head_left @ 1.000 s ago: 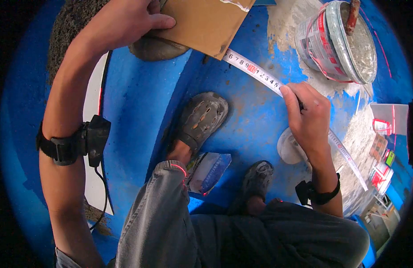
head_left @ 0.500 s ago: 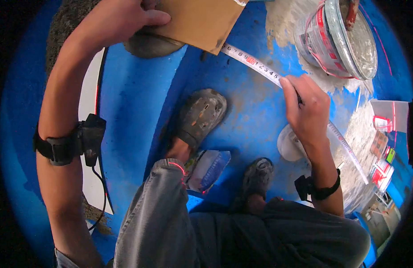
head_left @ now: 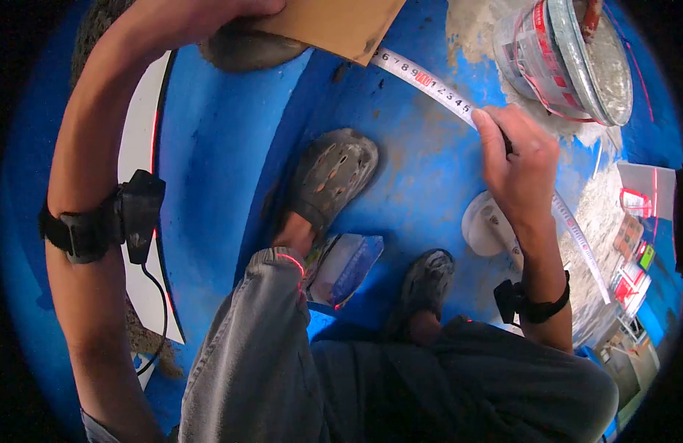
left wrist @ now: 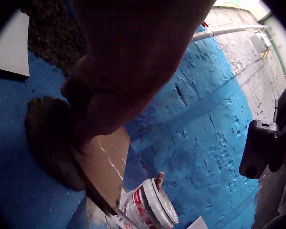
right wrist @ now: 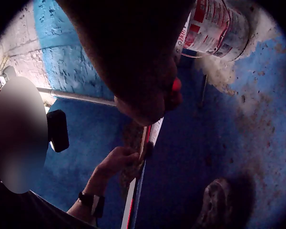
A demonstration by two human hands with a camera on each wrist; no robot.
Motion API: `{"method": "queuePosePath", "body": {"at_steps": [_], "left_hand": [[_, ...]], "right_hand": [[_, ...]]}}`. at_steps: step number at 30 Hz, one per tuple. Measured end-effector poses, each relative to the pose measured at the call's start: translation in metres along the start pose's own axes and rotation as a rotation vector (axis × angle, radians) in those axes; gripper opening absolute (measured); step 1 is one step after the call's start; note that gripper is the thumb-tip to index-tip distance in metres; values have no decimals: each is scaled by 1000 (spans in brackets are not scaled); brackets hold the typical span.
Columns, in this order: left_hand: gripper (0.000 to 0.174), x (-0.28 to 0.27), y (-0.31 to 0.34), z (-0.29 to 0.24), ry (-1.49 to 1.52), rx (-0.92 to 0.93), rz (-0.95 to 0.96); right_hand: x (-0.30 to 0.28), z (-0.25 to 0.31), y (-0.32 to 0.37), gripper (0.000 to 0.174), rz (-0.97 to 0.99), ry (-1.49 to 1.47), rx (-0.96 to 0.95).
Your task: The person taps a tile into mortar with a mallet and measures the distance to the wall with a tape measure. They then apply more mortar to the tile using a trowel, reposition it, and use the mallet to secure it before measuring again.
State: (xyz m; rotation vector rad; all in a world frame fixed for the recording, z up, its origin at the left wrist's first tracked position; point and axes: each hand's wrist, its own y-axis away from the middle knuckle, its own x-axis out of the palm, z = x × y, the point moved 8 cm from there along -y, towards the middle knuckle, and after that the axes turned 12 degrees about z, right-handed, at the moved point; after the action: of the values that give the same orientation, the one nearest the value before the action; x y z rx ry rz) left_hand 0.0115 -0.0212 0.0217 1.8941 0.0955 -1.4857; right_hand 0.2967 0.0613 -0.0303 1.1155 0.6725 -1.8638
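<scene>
Right hand [head_left: 522, 162] grips white metal measuring tape [head_left: 430, 81], which runs across blue floor [head_left: 223, 148] from brown cardboard sheet [head_left: 341, 22]. Left hand [left wrist: 95, 105] pinches the sheet's edge. Grey plastic bucket [head_left: 570, 59] just right of sheet.

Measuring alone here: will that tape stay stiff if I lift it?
Probably not: the tape is a long, thin strip lying on the floor, so it would likely sag. It looks light: a thumb of the right hand seems to pin it.
</scene>
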Motion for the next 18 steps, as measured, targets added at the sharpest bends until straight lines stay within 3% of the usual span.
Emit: {"method": "queuePosePath", "body": {"at_steps": [5,7,11,18], "left_hand": [[28,-3,2,-7,-17,13,-28],[26,-2,0,-6,47,-96,33],[24,1,2,-6,-1,30,-16],[25,0,-1,-7,23,-62,26]], "right_hand": [[-2,3,0,8,0,1,-21],[-2,2,0,8,3,-1,-18],[-2,3,0,9,6,-1,-15],[-1,0,-1,9,4,-10,-19]]}}
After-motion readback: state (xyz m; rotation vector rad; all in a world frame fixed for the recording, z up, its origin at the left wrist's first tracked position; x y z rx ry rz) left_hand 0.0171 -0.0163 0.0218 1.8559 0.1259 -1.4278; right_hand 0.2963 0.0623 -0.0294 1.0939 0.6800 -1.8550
